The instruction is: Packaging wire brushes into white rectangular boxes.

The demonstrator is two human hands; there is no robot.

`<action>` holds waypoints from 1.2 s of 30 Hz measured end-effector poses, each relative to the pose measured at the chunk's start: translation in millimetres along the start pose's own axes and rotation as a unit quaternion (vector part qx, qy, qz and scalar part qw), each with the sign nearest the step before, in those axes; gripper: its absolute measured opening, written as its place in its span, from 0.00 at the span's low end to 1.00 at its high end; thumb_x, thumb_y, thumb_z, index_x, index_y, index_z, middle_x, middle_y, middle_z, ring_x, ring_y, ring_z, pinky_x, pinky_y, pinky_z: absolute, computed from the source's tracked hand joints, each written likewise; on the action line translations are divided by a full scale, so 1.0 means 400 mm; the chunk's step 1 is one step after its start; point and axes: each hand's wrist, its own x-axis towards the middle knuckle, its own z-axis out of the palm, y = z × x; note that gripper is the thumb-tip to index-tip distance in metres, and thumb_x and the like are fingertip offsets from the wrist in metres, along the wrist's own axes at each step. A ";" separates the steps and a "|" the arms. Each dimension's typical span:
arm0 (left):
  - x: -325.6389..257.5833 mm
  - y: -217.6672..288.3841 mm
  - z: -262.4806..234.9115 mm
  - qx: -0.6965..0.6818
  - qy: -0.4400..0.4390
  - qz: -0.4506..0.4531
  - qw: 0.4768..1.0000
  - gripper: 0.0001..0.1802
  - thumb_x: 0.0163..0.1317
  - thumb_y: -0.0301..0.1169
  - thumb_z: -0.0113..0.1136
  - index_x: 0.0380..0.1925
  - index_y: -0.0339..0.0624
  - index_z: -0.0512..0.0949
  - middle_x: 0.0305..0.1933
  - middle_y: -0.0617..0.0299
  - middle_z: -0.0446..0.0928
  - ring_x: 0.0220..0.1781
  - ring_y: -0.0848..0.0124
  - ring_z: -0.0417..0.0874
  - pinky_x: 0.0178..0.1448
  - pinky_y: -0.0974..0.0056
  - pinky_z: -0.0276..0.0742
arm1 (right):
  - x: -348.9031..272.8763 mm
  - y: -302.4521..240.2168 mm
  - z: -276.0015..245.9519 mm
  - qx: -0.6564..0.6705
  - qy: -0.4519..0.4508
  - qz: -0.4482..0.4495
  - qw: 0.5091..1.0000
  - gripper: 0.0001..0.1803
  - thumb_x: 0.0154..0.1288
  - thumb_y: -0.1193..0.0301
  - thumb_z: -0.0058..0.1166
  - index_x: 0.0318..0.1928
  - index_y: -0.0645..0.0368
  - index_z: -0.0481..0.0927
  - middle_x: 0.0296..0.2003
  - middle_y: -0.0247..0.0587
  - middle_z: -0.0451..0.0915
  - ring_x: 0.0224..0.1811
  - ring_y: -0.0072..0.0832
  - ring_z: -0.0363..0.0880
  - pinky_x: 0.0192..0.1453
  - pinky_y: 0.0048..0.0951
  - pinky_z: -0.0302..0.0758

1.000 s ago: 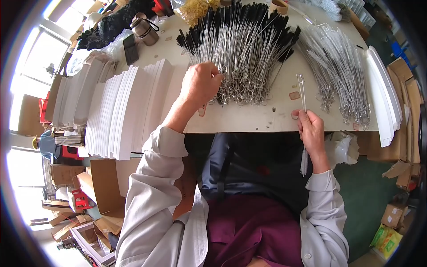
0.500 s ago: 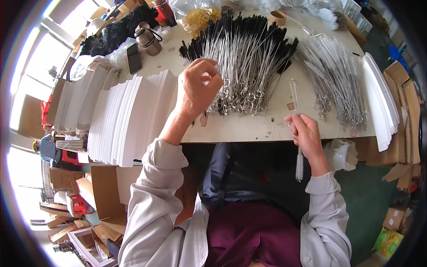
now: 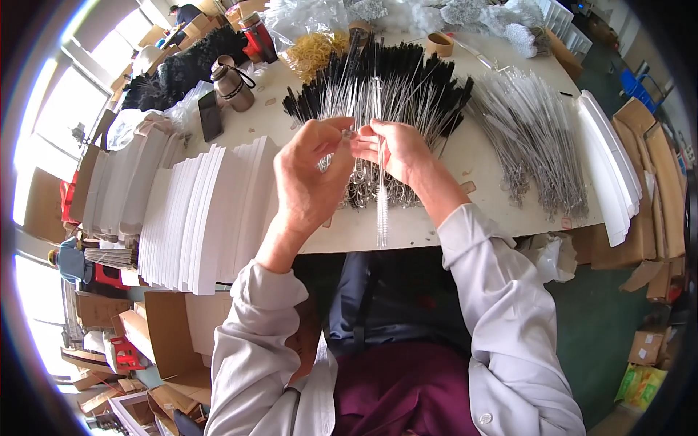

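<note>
Over the front of the table my two hands have come together. My right hand [image 3: 406, 151] pinches a thin wire brush with white bristles [image 3: 382, 218], held upright with its bristled end hanging down. Beside it, my left hand [image 3: 311, 171] has thumb and index finger closed at a tiny shiny piece that is too small to name. Just behind both hands a thick fan of wire brushes with black bristles [image 3: 414, 73] lies with its looped ends toward me. To the right of that fan spreads a bundle of pale wire brushes [image 3: 534, 134], loops also nearest me.
Stacks of white card boxes [image 3: 196, 218] stand at the left, and folded white card [image 3: 611, 167] lies at the right edge. Farther back are a metal flask [image 3: 234, 89], a phone [image 3: 210, 116], a bag of yellow ties [image 3: 314, 52] and a tape roll [image 3: 439, 45].
My right hand has swung left and up with the white-bristled brush, from the right front of the table to beside my left hand. My left hand has shifted slightly down and left.
</note>
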 end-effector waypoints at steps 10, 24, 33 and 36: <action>0.034 0.172 -0.203 -0.108 0.076 0.099 0.986 0.04 0.73 0.21 0.57 0.42 0.31 0.79 0.47 0.45 0.86 0.42 0.63 0.90 0.44 0.61 0.88 | -0.006 0.002 -0.022 0.047 0.032 -0.029 0.998 0.17 0.83 0.71 0.39 0.40 0.71 0.77 0.51 0.70 0.81 0.56 0.57 0.84 0.66 0.53 0.83; 0.067 0.339 -0.261 -0.054 -0.099 0.054 0.992 0.11 0.72 0.25 0.54 0.43 0.27 0.82 0.41 0.45 0.86 0.38 0.62 0.89 0.44 0.62 0.84 | -0.309 -0.099 -0.145 -0.257 0.043 -0.271 0.927 0.23 0.85 0.60 0.43 0.43 0.69 0.81 0.44 0.57 0.87 0.42 0.39 0.91 0.48 0.36 0.89; 0.042 0.354 -0.161 0.102 -0.065 0.192 0.974 0.09 0.68 0.19 0.59 0.43 0.27 0.85 0.40 0.52 0.86 0.40 0.67 0.87 0.49 0.65 0.83 | -0.404 -0.042 -0.028 -0.357 -0.082 -0.310 0.877 0.23 0.85 0.61 0.45 0.42 0.70 0.84 0.39 0.47 0.89 0.40 0.27 0.89 0.48 0.30 0.86; 0.024 0.384 -0.118 0.092 -0.159 0.117 0.976 0.08 0.69 0.20 0.59 0.43 0.27 0.85 0.39 0.53 0.86 0.40 0.68 0.86 0.49 0.66 0.83 | -0.409 -0.051 -0.046 -0.353 -0.040 -0.310 0.882 0.24 0.85 0.60 0.46 0.42 0.70 0.85 0.38 0.45 0.89 0.41 0.27 0.89 0.48 0.30 0.85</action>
